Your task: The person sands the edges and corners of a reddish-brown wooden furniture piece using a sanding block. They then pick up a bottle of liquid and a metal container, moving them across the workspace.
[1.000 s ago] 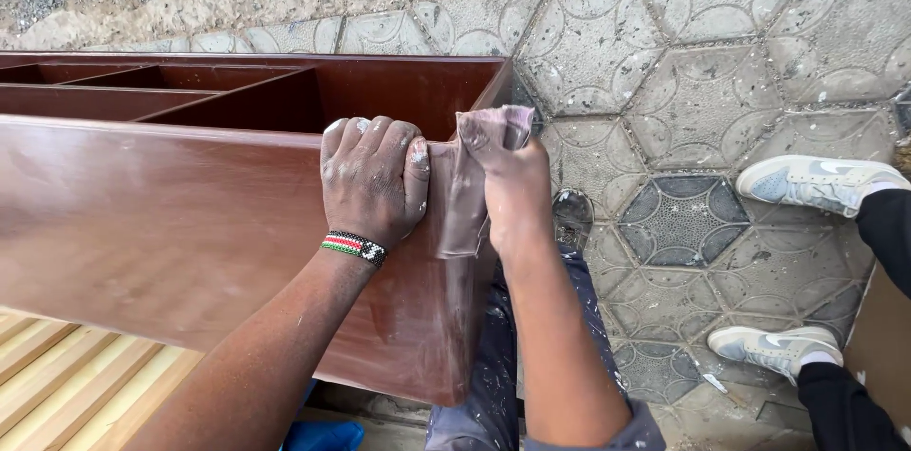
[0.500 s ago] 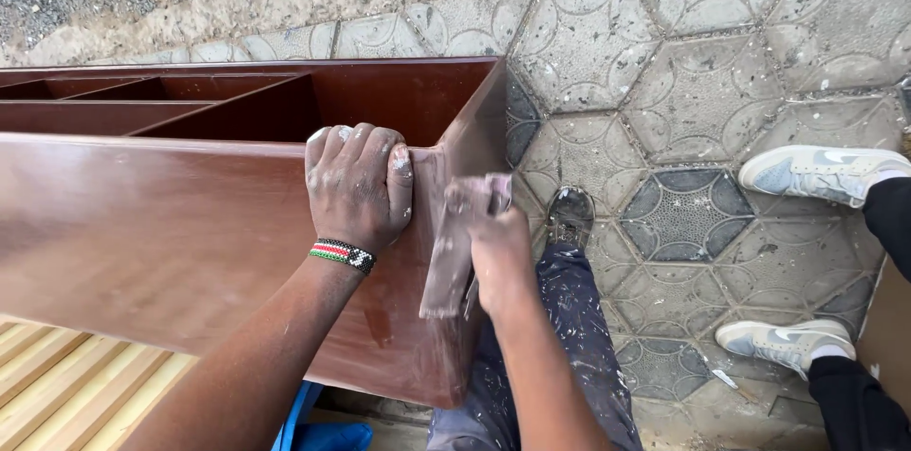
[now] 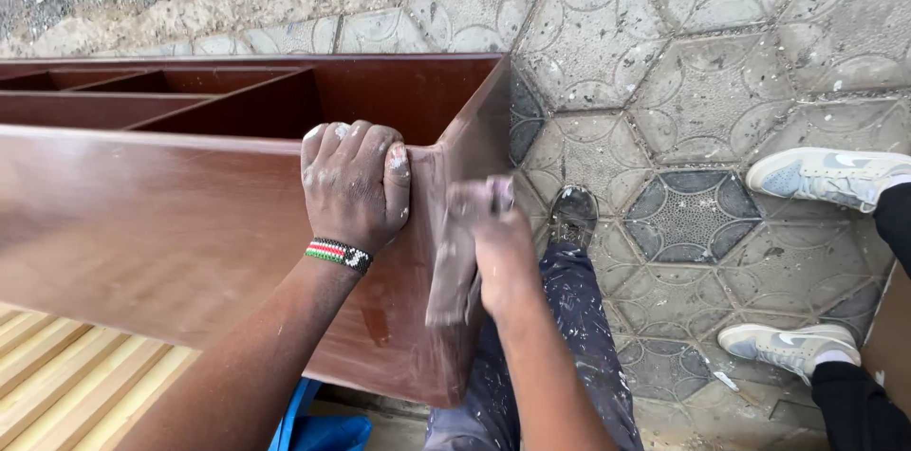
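Note:
A dark reddish-brown wooden cabinet with open compartments lies in front of me. My left hand, with a striped bead wristband, grips the top edge near the cabinet's right corner. My right hand presses a worn sheet of sandpaper flat against the cabinet's right end panel. The hand and paper are motion-blurred. My leg in paint-spattered trousers stands just right of the cabinet.
Hexagonal patterned paving stones cover the ground. Another person's legs in dark trousers and white sneakers stand at the right edge. Light wooden slats lie at lower left, a blue object below the cabinet. Gravel lies beyond.
My right hand with the sandpaper has slid down the cabinet's end panel from the top corner to mid-height. My left hand has stayed gripping the top edge.

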